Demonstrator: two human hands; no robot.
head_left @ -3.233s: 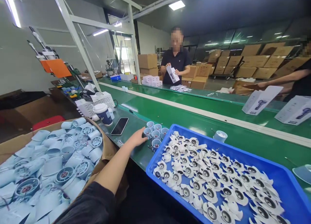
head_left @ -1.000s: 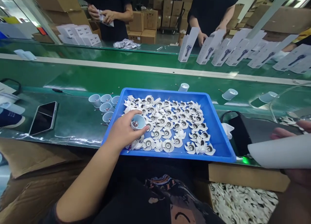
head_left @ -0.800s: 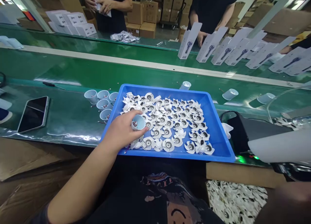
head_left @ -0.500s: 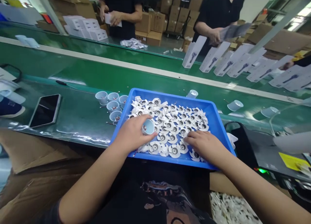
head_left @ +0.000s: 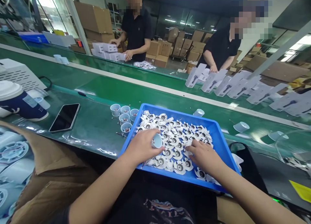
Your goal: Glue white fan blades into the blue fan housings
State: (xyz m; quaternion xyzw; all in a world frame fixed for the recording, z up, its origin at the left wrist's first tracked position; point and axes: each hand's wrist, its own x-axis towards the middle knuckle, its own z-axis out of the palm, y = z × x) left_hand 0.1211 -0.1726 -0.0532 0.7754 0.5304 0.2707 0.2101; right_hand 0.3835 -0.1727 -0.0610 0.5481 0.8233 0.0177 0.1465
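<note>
My left hand is closed around a small light-blue plastic cup-shaped housing, tilted so that its open mouth faces right. It is held above a blue tray holding many white fan impellers with dark round hubs. Over the right part of the pile, my right hand has its fingers bent down and pinched at a white fan impeller; the fingertips are partly hidden. Left of the tray stand several more light-blue housings with small wires inside.
A phone, a dark blue paper cup and a screwdriver lie to the left. Further housings lie behind the tray. Across the green bench, two people stand by white boxes. A carton of blue parts is at lower left.
The view has tilted up and turned left, so everything sits lower and further right. Both hands keep nearly the same place over the tray. Across the bench, one person's hands have lowered to the boxes.
</note>
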